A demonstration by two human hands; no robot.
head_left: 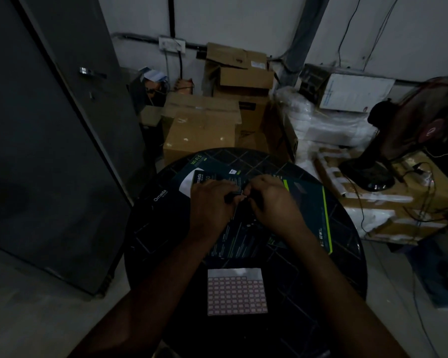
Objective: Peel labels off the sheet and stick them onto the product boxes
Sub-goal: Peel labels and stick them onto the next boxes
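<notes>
My left hand (212, 202) and right hand (274, 200) meet fingertip to fingertip over the dark product box (305, 215), pinching smth tiny, too dim to tell if it's a label. Label sheet (237, 293) lies near my wrists, btwn forearms, on the round table (347, 267). Second box (171, 187) left of my hands. Cardboard cartons (199, 127) and fan (398, 140) beyond.

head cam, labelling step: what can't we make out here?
- Whatever is pinched between the left hand and right hand: too small and dark; grip contents unclear.
- Top product box: print too dim to read, partly covered by both hands.
- Label sheet: label text too small.
- Round table: near rim hidden by forearms.
</notes>
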